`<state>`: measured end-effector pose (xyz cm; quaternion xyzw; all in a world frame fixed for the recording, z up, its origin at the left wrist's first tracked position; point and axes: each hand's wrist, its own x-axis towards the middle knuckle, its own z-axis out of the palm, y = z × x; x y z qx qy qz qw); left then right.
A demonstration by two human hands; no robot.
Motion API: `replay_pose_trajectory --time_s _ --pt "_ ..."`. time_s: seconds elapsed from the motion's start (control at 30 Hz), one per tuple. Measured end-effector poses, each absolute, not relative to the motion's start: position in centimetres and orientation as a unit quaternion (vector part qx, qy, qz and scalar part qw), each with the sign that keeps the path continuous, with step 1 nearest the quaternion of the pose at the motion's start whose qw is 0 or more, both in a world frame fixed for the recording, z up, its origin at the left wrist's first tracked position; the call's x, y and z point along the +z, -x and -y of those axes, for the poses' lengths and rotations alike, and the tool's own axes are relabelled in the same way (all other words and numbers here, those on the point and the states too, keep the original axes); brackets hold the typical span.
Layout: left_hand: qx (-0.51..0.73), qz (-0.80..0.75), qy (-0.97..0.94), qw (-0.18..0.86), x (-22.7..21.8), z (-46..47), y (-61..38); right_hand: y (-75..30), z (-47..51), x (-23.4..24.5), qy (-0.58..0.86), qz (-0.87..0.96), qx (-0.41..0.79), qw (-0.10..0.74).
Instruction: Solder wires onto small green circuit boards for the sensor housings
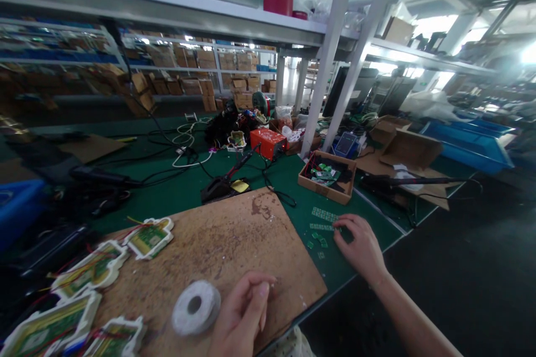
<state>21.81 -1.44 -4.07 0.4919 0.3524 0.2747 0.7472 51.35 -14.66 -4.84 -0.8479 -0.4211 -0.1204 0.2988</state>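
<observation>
My right hand (360,246) is at the right of the green bench mat, thumb and fingertips pinched at the end of a strip of small green circuit boards (321,227). Another such strip (323,213) lies just behind it. Several loose little boards (321,241) are scattered in front. My left hand (246,312) is held over the front of the brown work board (226,245), thumb pressed to curled fingers; a tiny pale bit shows at the fingertips, too small to name. Beside it stands a roll of white tape-like material (196,308).
White housings with green boards and wires (149,237) line the left. A soldering iron in its stand (226,181) and an orange station (268,143) are behind the board. A cardboard tray of circuit boards (327,176) stands back right. Shelf posts (330,67) rise beyond.
</observation>
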Motion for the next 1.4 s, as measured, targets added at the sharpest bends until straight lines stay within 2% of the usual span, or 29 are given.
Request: replay_pose_trajectory --time_s 0.2,0.37,0.77,1.0,1.27,1.4 --pt "0.267 -0.337 -0.486 0.761 -4.7 1.4 -21.8 -51.2 15.9 -4.7 0.865 0.388 -0.1 0.304" --pt "0.229 -0.318 -0.497 0.774 -5.5 0.7 -21.4 -51.5 16.3 -4.2 0.867 0.383 -0.037 0.316" --pt "0.116 -0.265 -0.678 0.675 -2.5 1.1 -23.7 -52.0 16.1 -2.6 0.851 0.349 0.103 0.38" --pt "0.122 -0.226 -0.721 0.643 -1.3 2.4 -28.5 -48.1 16.8 -1.2 0.811 0.294 0.161 0.48" --pt "0.16 -0.179 -0.693 0.68 -0.1 1.4 -34.1 -41.6 15.6 0.2 0.688 0.291 0.293 0.597" --pt "0.131 -0.155 -0.66 0.724 -0.4 1.1 -34.2 -41.8 15.4 0.2 0.664 0.276 0.322 0.615"
